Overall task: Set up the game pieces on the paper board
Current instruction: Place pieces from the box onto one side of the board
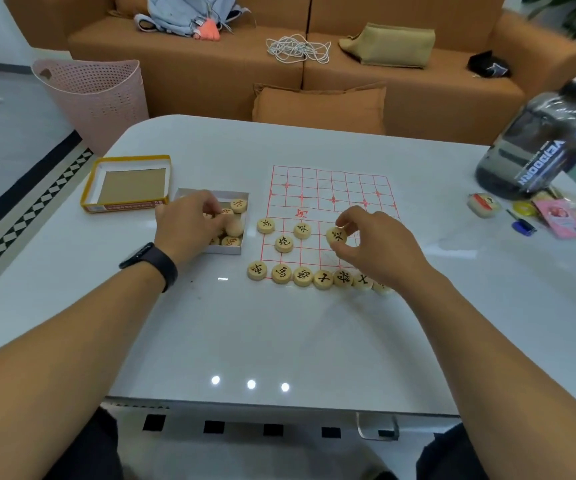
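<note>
A paper board (pixel 331 188) with a red grid lies on the white table. Several round wooden pieces with black characters stand in a row along its near edge (pixel 303 276). Two more (pixel 266 225) (pixel 302 230) sit on a line further up and one (pixel 284 244) sits between the rows. My right hand (pixel 376 244) pinches another wooden piece (pixel 336 236) just over the board. My left hand (pixel 193 225) reaches into the small white box (pixel 241 251) of loose pieces, fingers curled among them; whether it grips one is hidden.
An open yellow box lid (pixel 127 183) lies left of the piece box. A large dark bottle (pixel 543 147), an eraser, a blue pen cap and a pink card (pixel 562 218) are at the right. A pink basket (pixel 94 98) and a brown sofa stand behind the table.
</note>
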{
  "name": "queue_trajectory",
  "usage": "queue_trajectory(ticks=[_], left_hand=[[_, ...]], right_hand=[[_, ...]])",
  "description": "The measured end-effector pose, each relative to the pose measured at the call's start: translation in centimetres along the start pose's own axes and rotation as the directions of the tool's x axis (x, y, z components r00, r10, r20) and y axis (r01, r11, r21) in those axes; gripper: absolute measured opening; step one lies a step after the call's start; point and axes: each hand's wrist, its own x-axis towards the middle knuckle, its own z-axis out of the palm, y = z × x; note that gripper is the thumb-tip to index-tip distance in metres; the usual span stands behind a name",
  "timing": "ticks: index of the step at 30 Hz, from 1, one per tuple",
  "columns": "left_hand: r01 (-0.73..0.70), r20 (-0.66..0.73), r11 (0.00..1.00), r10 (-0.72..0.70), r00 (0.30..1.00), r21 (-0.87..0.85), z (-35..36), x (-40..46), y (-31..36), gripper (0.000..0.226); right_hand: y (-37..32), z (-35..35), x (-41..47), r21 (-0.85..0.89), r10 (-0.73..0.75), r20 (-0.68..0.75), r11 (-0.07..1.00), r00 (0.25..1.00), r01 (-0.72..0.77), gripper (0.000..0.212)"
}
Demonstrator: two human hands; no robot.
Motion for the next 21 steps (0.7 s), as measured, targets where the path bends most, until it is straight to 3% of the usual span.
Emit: queue_trajectory(ticks=[9,12,17,21], left_hand=[[-0.028,-0.041,0.995,0.032,0.999,0.101,0.7,0.4,-0.5,0.022],[-0.079,-0.11,0.996,0.082,0.991,0.028,0.8,-0.2,0.8,0.025],[-0.397,-0.071,0.917,0.393,0.917,-0.047,2.1,-3.5,4.6,0.024],[-0.551,-0.05,0.833,0.549,0.834,-0.043,3.3,-5.0,5.8,0.021]], right_hand=[[4.9,-1.4,-0.3,0.021,0.148,0.043,0.989,0.988,-0.149,0.032],[6.3,-2.0,0.0,-0.005,0.237,0.036,0.972,0.971,-0.237,0.034],[10.1,-3.1,-0.4,-0.051,0.426,-0.005,0.903,0.905,-0.426,0.034],[10.6,-2.4,-0.6,-0.067,0.438,0.079,0.899,0.895,-0.434,0.035]])
